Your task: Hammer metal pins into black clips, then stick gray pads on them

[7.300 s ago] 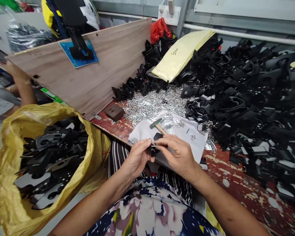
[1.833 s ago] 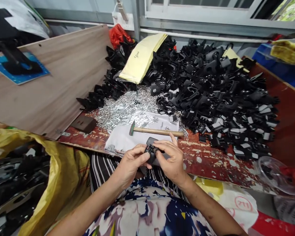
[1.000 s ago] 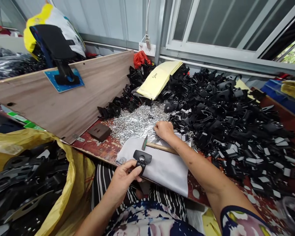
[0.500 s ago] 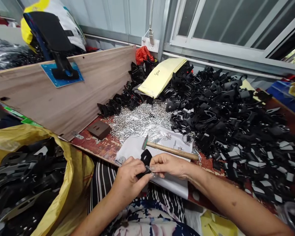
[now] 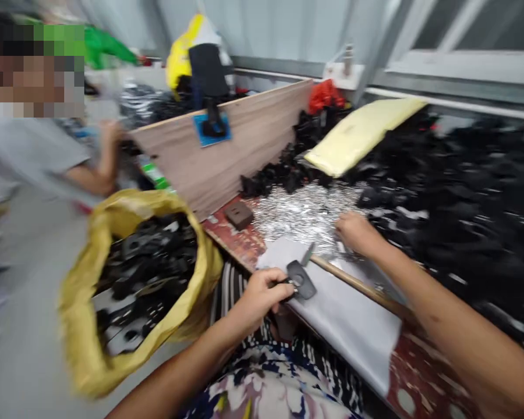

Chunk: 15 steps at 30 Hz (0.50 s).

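Observation:
My left hand (image 5: 265,291) grips a small black plastic part (image 5: 304,283) by its near end, over the table's front edge. A bit of bright metal shows by the fingertips. My right hand (image 5: 357,233) is at the right side of a heap of thin silvery metal pins (image 5: 303,212). Its fingers are curled downward and blurred; what they hold, if anything, is hidden. Between the hands a hammer with a wooden handle (image 5: 353,280) lies on a grey sheet (image 5: 349,329), its head close to the black part.
A brown block (image 5: 239,215) with holes sits left of the pins. Black parts (image 5: 454,209) cover the table's right side, with a yellow paper stack (image 5: 362,134) behind. A wooden board (image 5: 244,139) borders the left. A yellow sack (image 5: 76,314) holds black parts. Another person (image 5: 35,145) is at far left.
My right hand has left the black part and moved forward to the pins. My left hand still holds the part. The view has swung left, bringing the other person into sight.

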Tool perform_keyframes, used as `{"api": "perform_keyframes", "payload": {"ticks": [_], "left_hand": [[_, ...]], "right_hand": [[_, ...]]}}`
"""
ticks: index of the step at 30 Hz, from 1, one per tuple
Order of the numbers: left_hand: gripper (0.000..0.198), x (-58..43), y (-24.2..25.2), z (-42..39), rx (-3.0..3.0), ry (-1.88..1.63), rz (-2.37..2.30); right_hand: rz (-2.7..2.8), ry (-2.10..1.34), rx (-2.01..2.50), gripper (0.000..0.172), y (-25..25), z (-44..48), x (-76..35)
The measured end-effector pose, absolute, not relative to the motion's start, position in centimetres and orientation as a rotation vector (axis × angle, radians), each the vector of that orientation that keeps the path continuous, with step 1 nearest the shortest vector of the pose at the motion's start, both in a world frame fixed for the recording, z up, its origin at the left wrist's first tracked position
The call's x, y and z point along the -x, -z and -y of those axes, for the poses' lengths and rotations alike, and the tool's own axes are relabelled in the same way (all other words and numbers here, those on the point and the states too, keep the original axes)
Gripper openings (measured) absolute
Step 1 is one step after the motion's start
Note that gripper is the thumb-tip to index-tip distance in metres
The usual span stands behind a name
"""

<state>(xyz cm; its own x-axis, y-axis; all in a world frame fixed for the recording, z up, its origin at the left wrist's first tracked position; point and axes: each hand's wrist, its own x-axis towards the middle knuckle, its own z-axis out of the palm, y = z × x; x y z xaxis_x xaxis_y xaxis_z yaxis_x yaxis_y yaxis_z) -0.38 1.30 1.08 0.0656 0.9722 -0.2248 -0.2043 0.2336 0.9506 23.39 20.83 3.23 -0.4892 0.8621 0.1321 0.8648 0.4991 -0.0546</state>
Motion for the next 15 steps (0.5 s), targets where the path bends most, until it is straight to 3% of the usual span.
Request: {"api": "perform_keyframes", "payload": {"ticks": [4, 7, 11, 15], "left_hand": [[0.027, 0.9, -0.2, -1.7, -0.636, -1.155, -1.003], [0.03, 1.5, 0.1, -1.8, -0.507, -1.231, -0.906], [0.039, 1.7, -0.2, -1.9, -0.408, -1.328, -0.869], [0.037, 1.0, -0.4, -2.2, -0.416, -1.288, -0.846]], "right_hand": [[2.842, 0.413, 1.247, 0.017, -0.6, -22.6, -25.0], [2.743, 0.475, 1.224, 0.021, -0.1, -22.5, -25.8], [2.399, 0.14, 1.089, 0.015, -2.8, -16.7, -24.7], [2.259, -0.426, 0.835, 0.023, -5.4, -8.5, -20.6]]}}
